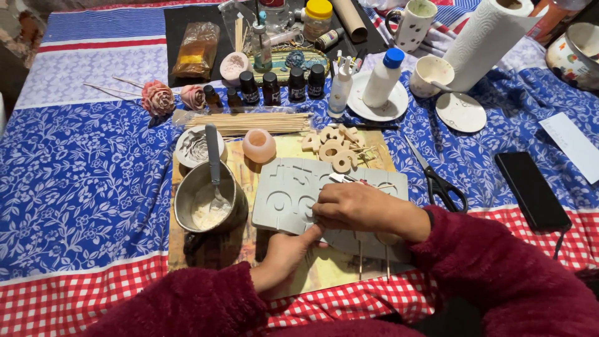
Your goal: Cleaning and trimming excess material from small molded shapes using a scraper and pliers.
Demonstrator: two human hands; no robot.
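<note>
Partly hidden, right hand (359,209) perhaps presses grey mould (287,193).

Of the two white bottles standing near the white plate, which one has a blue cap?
The larger white bottle, standing on the white plate. The slimmer bottle left of it has a white nozzle top.

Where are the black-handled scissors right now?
In the head view, the black-handled scissors lie on the blue floral tablecloth, right of the grey silicone mould and left of the black phone.
</note>
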